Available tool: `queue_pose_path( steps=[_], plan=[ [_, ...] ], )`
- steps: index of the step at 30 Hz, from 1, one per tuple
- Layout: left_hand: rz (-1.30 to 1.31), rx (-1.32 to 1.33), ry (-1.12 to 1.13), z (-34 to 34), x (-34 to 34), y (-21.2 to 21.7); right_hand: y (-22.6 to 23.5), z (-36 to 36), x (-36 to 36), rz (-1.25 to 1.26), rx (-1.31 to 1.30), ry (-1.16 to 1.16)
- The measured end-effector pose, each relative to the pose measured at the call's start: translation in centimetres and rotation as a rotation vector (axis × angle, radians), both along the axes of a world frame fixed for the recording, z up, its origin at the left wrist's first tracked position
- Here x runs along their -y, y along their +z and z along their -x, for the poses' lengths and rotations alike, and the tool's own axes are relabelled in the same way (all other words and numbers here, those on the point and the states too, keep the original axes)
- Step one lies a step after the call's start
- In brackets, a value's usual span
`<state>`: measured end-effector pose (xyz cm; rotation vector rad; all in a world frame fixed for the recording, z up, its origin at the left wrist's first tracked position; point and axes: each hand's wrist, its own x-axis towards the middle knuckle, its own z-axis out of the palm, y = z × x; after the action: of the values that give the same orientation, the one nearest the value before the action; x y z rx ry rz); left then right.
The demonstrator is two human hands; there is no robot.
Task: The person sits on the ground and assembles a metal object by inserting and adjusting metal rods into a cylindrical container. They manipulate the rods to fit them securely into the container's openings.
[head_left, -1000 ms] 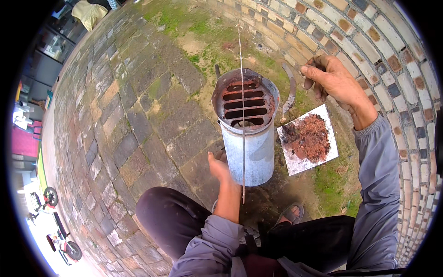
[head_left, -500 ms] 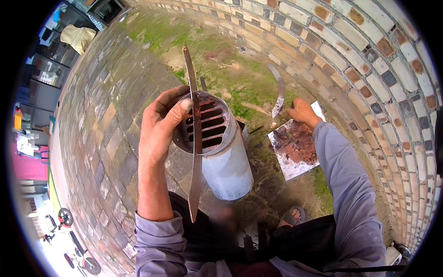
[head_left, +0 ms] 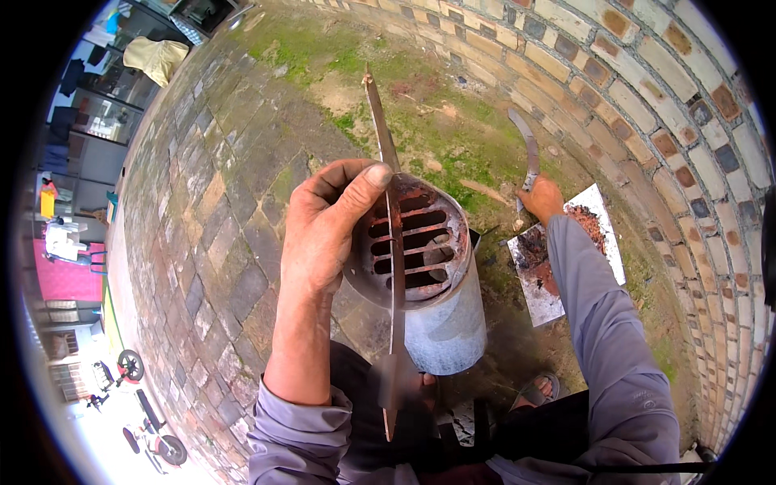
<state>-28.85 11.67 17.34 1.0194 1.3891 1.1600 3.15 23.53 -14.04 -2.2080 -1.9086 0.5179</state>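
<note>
My left hand (head_left: pixel 327 222) holds a long thin strip of wood or bamboo (head_left: pixel 390 242) upright, thumb and fingers pinched near its middle. Behind the strip stands a grey metal cylinder stove (head_left: pixel 440 311) with a rusty slotted grate (head_left: pixel 416 242) on top. My right hand (head_left: pixel 540 198) grips the handle of a curved sickle-like blade (head_left: pixel 527 149), raised above a white sheet (head_left: pixel 602 214) that carries reddish-brown fibre (head_left: pixel 584 220).
Mossy brick paving (head_left: pixel 218 202) lies to the left, a curved brick wall (head_left: pixel 671 105) to the right. My sandalled foot (head_left: pixel 537 388) rests beside the stove. Parked two-wheelers (head_left: pixel 137 412) and hanging cloth (head_left: pixel 153 56) stand at the far left edge.
My left hand has lifted the strip from the stove's side up in front of the camera. My right hand has dropped to the sheet and now holds the curved blade.
</note>
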Motion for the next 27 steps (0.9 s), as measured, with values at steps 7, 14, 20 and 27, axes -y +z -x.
queue_pose_path(
  steps=[7,14,20,27],
  plan=[
    [0.126,0.122,-0.147,-0.2,-0.9,0.0,2.6,-0.8,-0.2,0.197,-0.050,-0.117],
    [0.082,0.106,-0.239,0.1,-1.5,0.1,5.2,-3.3,-0.1,0.278,-0.057,-0.043],
    [0.054,0.001,-0.207,0.4,-1.4,-0.1,8.6,-4.7,1.1,0.169,-0.198,0.120],
    [0.026,-0.014,-0.135,0.8,-1.6,-0.5,21.5,-2.5,5.5,-0.114,-0.488,0.222]
  ],
)
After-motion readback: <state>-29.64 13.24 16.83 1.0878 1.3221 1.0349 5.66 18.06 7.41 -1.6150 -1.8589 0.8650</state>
